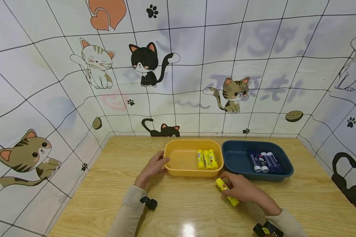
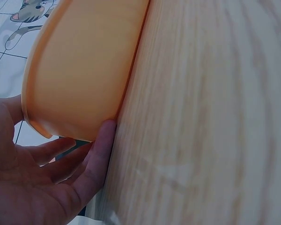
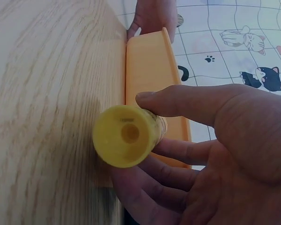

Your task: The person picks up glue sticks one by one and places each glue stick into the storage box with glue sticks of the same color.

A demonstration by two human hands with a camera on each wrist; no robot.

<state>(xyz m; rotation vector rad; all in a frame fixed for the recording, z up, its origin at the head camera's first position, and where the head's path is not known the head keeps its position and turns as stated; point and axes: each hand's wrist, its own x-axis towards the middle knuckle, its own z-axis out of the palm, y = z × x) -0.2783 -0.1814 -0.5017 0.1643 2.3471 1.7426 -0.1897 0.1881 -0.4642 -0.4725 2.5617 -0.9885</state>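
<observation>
My right hand (image 1: pixel 240 187) pinches a yellow glue stick (image 1: pixel 226 192) between thumb and fingers, tilted, just above the table in front of the bins. The right wrist view shows the round end of this glue stick (image 3: pixel 124 136) facing the camera. My left hand (image 1: pixel 154 164) holds the left end of the yellow bin (image 1: pixel 178 172); in the left wrist view the thumb is at the rim and the fingers lie along the bin's outer wall (image 2: pixel 84 70). Inside the yellow bin, three yellow glue sticks (image 1: pixel 207 160) lie side by side at the right.
A dark blue bin (image 1: pixel 235 154) stands right against the yellow one. Several dark blue glue sticks (image 1: pixel 264 163), some with white ends, lie in its right half. Both bins are near the back of the wooden table (image 1: pixel 172 204), against a cat-printed cloth (image 1: pixel 190 75).
</observation>
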